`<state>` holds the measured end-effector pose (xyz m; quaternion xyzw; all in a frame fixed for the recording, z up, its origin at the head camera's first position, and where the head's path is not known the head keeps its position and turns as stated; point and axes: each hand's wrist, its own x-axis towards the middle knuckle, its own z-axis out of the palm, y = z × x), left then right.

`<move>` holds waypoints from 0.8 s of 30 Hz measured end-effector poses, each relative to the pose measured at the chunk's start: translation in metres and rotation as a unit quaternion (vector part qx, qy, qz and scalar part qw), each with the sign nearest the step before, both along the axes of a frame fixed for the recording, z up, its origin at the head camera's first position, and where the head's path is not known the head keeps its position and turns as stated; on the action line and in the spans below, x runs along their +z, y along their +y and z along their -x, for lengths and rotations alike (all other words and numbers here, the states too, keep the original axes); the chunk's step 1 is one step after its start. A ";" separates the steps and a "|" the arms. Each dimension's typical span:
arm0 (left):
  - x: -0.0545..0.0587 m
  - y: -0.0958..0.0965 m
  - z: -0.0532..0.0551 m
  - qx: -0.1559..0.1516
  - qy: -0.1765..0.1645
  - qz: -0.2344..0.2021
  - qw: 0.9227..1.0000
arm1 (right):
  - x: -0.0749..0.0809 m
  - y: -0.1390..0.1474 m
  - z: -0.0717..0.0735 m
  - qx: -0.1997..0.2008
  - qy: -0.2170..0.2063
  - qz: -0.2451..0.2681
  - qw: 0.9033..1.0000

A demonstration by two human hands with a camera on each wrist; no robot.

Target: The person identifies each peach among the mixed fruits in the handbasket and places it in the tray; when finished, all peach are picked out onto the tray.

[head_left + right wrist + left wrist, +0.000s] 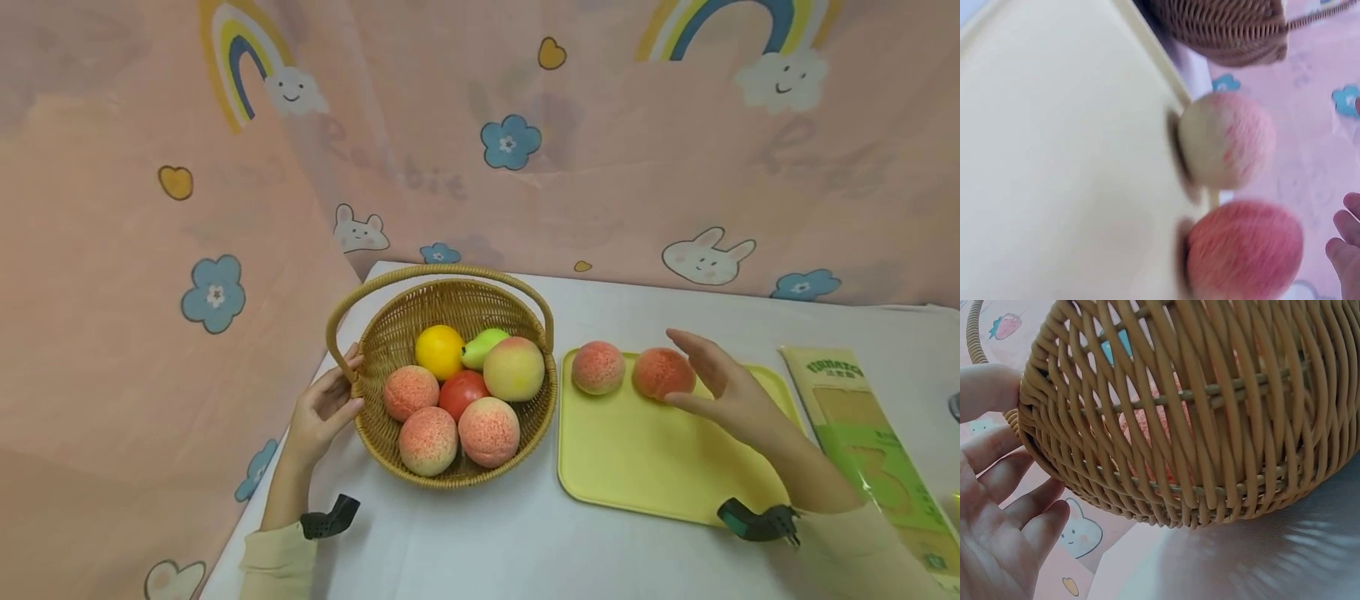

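A wicker basket (390, 333) with a tall handle stands on the left of the table, and my left hand (318, 417) grips its left rim near the handle's foot. Inside lie a yellow round fruit (439, 352), a green pear (480, 350), a red fruit (462, 393), a larger yellow-pink fruit (514, 369) and several peaches (489, 432). On the yellow tray (637, 458), a pale pink peach (598, 367) and a redder peach (663, 373) sit along the back edge. My right hand (727, 387), thumb and fingers spread, is right beside the redder peach, holding nothing.
Right of the tray lies a long green-and-yellow packet (862, 442). A pink printed cloth (600, 167) hangs behind and to the left of the white table (465, 542). Basket and tray stand close side by side.
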<state>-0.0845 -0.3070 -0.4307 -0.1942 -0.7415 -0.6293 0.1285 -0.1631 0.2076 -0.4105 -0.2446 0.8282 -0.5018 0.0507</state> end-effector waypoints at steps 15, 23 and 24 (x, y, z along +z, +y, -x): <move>0.001 0.001 0.003 -0.007 0.013 -0.005 1.000 | 0.044 -0.074 -0.020 0.158 0.004 0.033 0.987; 0.001 0.000 0.002 -0.009 0.004 0.001 1.000 | 0.071 -0.122 -0.012 0.204 0.022 -0.023 0.978; 0.000 0.000 0.002 -0.010 0.004 -0.001 1.000 | 0.074 -0.128 -0.010 0.212 0.020 -0.027 0.977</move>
